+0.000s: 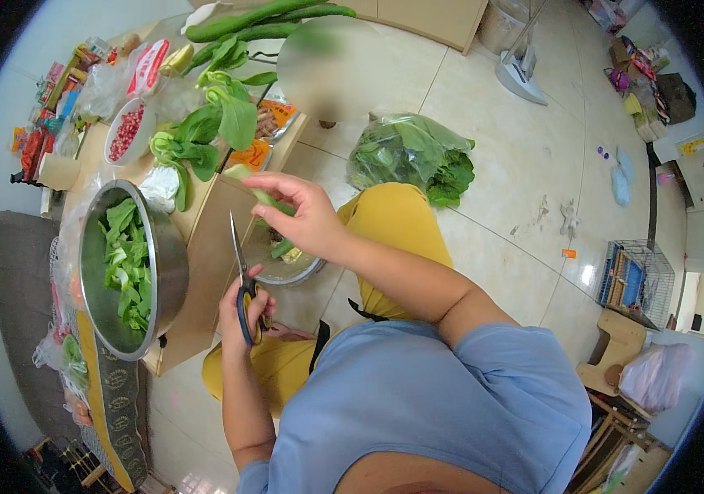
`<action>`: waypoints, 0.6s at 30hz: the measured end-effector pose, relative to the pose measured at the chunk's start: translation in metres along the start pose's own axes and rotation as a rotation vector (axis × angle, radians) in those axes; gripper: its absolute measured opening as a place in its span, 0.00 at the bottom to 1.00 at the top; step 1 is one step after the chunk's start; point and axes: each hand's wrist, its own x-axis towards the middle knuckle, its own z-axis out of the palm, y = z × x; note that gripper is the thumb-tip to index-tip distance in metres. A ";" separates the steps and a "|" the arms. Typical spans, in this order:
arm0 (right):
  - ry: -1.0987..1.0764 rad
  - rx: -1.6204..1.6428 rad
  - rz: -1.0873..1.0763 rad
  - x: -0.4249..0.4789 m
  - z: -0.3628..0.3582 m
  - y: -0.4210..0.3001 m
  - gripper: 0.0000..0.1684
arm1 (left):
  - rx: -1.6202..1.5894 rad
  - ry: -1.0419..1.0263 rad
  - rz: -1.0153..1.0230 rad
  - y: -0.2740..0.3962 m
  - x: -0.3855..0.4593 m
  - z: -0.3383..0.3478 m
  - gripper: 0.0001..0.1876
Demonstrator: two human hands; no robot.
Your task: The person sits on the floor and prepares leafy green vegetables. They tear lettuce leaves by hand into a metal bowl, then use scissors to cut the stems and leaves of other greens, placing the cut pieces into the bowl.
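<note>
My left hand [247, 312] grips scissors [245, 309] with black and yellow handles, their blades pointing up and away from me. Just beyond the tips, my right hand [302, 213] pinches a green vegetable stem [263, 196] with a pale end. Below that hand, a clear round container [293, 272] stands low by my legs, with scraps in it, partly hidden. To the left, a steel basin [169, 290] on the table holds cut green leaves [126, 265]. Whole bok choy [194, 126] lies on the table beyond the basin.
Long green cucumbers [240, 21], a white bowl [148, 133] of red pieces and orange packets [256, 154] share the wooden table [203, 213]. A bag of leafy greens [395, 151] rests on the tiled floor beyond my knee. A blurred patch covers part of the far side.
</note>
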 end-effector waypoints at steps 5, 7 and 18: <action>-0.140 0.155 -0.001 0.022 0.025 -0.030 0.21 | 0.000 -0.066 0.201 0.036 -0.052 -0.005 0.30; -0.280 0.189 0.158 0.039 0.036 -0.053 0.23 | -0.055 -0.022 0.159 0.050 -0.073 -0.013 0.32; -0.753 -0.056 -0.076 0.100 0.138 -0.086 0.31 | 0.377 0.328 0.191 0.113 -0.153 -0.118 0.30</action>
